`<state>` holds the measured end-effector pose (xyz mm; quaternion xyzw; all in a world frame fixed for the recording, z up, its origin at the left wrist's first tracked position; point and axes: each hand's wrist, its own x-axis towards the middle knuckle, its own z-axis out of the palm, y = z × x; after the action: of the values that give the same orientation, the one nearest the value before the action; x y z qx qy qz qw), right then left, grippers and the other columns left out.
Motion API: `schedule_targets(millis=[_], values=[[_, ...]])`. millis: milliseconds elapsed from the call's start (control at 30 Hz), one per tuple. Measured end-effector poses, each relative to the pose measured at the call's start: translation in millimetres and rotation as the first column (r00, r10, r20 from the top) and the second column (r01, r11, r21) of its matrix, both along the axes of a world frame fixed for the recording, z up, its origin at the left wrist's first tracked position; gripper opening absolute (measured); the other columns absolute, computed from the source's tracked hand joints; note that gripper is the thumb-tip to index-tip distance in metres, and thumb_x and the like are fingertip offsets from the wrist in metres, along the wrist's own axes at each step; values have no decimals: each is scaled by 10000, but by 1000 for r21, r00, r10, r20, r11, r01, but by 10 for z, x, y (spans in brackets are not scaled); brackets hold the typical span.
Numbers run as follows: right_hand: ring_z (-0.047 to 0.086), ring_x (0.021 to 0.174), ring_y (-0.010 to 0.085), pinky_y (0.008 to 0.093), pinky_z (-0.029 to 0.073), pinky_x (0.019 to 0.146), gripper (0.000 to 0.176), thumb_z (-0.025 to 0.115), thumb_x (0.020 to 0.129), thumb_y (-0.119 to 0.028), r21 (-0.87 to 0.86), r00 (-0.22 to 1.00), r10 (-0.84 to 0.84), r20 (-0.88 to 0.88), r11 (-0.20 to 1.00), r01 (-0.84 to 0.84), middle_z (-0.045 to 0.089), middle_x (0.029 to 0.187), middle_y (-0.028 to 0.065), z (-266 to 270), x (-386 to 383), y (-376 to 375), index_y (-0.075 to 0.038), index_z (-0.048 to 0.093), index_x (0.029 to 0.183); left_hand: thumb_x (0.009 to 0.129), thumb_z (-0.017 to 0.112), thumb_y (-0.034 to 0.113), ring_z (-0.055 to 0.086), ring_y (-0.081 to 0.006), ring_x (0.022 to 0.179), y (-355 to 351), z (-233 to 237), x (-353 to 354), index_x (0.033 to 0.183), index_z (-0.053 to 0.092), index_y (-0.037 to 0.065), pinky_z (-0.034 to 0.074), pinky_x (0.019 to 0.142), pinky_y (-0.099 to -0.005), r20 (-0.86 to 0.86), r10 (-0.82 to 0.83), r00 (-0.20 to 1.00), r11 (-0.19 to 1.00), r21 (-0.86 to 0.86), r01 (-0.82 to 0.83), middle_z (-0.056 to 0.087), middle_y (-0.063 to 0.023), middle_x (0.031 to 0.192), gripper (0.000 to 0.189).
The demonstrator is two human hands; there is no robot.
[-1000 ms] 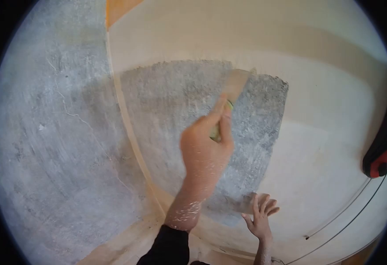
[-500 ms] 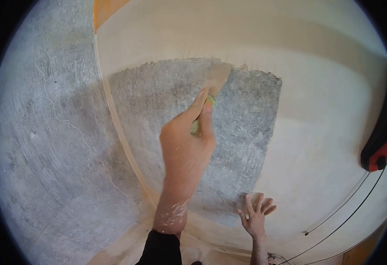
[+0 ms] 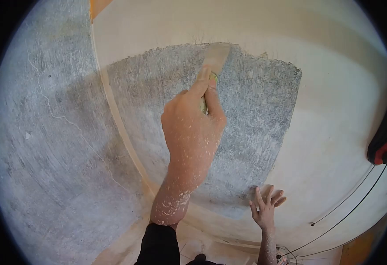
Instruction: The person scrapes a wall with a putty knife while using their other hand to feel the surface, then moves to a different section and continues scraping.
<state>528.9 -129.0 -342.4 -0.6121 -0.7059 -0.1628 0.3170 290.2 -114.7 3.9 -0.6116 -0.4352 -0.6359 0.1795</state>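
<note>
My left hand (image 3: pixel 193 115) is closed around the green handle of a putty knife (image 3: pixel 217 57), back of the hand toward me. The flat blade lies against the wall, its tip at the upper ragged edge of a bare grey patch (image 3: pixel 251 106). Cream paint (image 3: pixel 334 106) surrounds the patch above and to the right. Lower right, my right hand (image 3: pixel 266 212) rests against the wall with its fingers spread, beside the patch's lower right edge; nothing is in it. Pale flecks cover both forearms.
A cream strip (image 3: pixel 120 123) runs down the wall corner. Left of it stands a grey, cracked wall (image 3: pixel 56 154). At the right edge hangs a red and black object (image 3: pixel 381 152), with thin dark cables (image 3: pixel 348 214) below. Floor shows at the bottom.
My left hand and the putty knife have moved upward, and the blade now stands more upright at the patch's top edge. The view has shifted slightly; my right hand stays spread on the wall.
</note>
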Motion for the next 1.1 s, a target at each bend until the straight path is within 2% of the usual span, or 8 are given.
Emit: schedule_targets(millis=[233,367,633,733,833,933,1033,1100], values=[[-188,1435,497,671,-192,1065,559,615,934,-404,32,996,-65,61,997,63,95,1608,224,15,-3,-7,-302,451,1459,947,601,126,620,-148,515,107,-45,-131,1205,671,23,452,489,-306,67,-65,996,998,-7,66,642,-141,622,287],[-185,1451,458,646,-188,1085,600,637,898,-473,-1,999,-26,-47,1000,26,93,1611,214,116,-58,-78,-287,476,1446,956,600,142,629,-138,548,62,-34,-279,1224,664,37,461,519,-304,117,-143,983,985,-77,152,649,-135,636,296],[-180,1462,429,622,-197,1097,675,618,848,-590,-63,991,-15,-133,998,7,89,1614,208,136,-43,-93,-278,495,1434,961,595,157,667,-118,634,175,-61,-551,1235,653,28,485,562,-282,121,-144,982,979,-127,159,696,-145,735,308],[-178,1463,425,619,-198,1100,683,609,844,-599,-52,993,-34,-115,998,28,88,1614,208,139,-52,-96,-276,493,1436,991,568,234,694,-200,958,300,-89,-551,1237,659,49,503,871,-306,135,-154,979,976,-132,172,715,-168,1083,322],[-169,1463,435,602,-179,1116,671,542,881,-598,-71,994,-35,-105,997,28,49,1620,200,219,-94,-135,-240,483,1445,995,554,245,693,-178,866,142,-82,-687,1244,656,56,512,813,-310,169,-172,971,932,-292,216,722,-182,1025,330],[-159,1467,429,602,-174,1119,665,543,881,-596,-55,989,-27,-148,998,19,52,1622,190,239,-124,-141,-247,485,1444,990,553,228,696,-173,843,388,135,-503,1248,653,55,513,770,-325,118,-143,983,976,-150,160,712,-214,982,326],[-152,1471,421,590,-177,1123,658,555,879,-585,-42,990,-20,-142,999,14,59,1624,180,210,-106,-135,-246,492,1439,965,572,131,587,-128,490,162,318,-500,1242,648,27,427,466,-313,-40,-68,997,998,2,68,598,-119,560,306],[-150,1473,418,583,-177,1126,653,571,873,-570,-32,988,-12,-156,999,7,61,1625,175,191,-100,-125,-246,497,1436,964,576,133,589,-135,498,138,30,-446,1247,645,27,431,482,-313,-45,-68,997,996,-65,65,603,-120,568,310]])
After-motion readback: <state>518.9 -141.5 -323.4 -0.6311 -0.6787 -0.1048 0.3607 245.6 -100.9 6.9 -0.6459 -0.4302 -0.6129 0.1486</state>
